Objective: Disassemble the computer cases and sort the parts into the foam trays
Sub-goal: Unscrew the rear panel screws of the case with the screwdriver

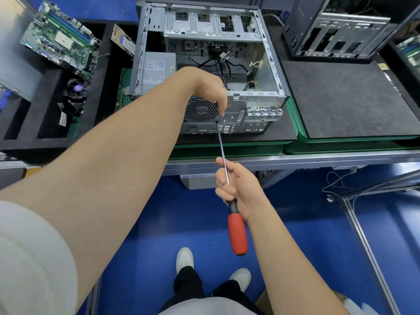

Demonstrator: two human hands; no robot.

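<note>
Blue flooring ran under a metal-edged workbench (318, 158), and at the upper centre of the frame the computer case (261, 96) lay open on a black foam pad. The right hand (238, 185) gripped the screwdriver (237, 230) around its shaft just above the red handle, with the tip set against the rear panel at the lower right corner of the fan grille (200, 110). The left hand (209, 87) reached down over the panel with its fingertips at the tip; whether they pinched a screw or only steadied the blade could not be told. To do this well, the shaft should probably be kept square to the screw with firm pressure inward, and the left fingers ready to catch it. At left, the foam tray (52, 133) held a motherboard (61, 39). Print on the power supply (156, 69) label was too small to read.
</note>
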